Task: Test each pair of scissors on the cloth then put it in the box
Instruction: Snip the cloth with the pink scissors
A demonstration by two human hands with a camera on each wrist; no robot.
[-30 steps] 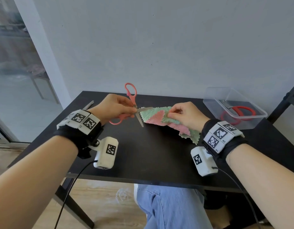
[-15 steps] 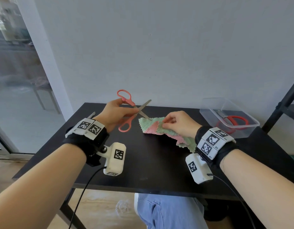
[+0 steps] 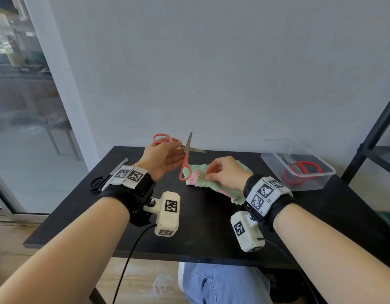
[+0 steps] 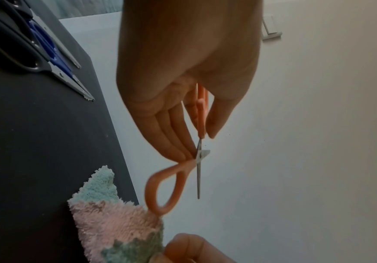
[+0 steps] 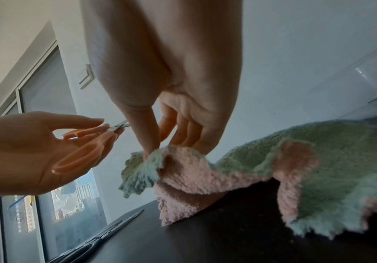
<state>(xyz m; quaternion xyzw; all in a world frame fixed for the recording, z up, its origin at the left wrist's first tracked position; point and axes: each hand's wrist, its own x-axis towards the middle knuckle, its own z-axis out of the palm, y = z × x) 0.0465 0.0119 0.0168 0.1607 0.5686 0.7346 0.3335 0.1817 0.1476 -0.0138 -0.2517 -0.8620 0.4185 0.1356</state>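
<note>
My left hand holds salmon-handled scissors above the table, just left of the cloth. Thumb and fingers pinch the upper handle; the other loop hangs free and the blades stand apart. The pink-and-green cloth lies on the black table. My right hand pinches its near-left edge and lifts it a little. At the right stands a clear plastic box with red-handled scissors inside.
More scissors lie at the table's left edge: a black-handled pair and a blue-handled pair. A black shelf frame rises at the right. The wall is close behind the table; a glass door is on the left.
The left hand drew the salmon scissors off the cloth and raised them. The blades swung wide open and one handle dropped free. The right hand kept its pinch on the cloth.
</note>
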